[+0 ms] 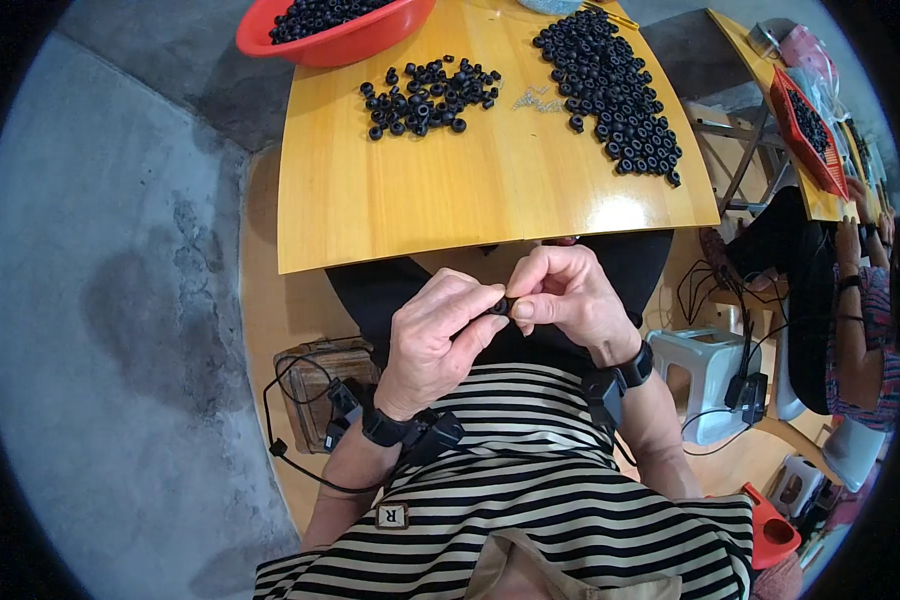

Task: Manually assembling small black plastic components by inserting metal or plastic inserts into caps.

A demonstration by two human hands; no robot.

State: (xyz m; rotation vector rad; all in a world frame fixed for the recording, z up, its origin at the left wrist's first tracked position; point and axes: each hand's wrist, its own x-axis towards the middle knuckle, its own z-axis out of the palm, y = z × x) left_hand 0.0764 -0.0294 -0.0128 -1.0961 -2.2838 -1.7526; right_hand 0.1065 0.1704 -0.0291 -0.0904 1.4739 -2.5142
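At the centre of the frame, the left hand [435, 335] and the right hand [570, 300] meet over the lap, thumb and forefinger of each clamped on a small black ring-shaped part [499, 307] just below the table's near edge. The step in hand looks like fine fingertip work on this part. To do it well, the left pinch should brace the ring squarely with its hole in sight, while the right fingertips press straight along its axis, gently and without twisting; resting the forearms against the body would probably steady both.

By count: one part shows between the fingertips (whether a second piece is pressed against it, I cannot tell). On the one yellow wooden table [390, 200] lie two groups of black parts: a loose scatter [425, 100] of several dozen at upper centre, and a denser spread [610, 90] at upper right, clearly more numerous; overlap prevents an exact figure. Between them sits one little cluster of pale, translucent pieces [538, 101], too small to count. One red basin [345, 50], upper left, holds many more black parts.
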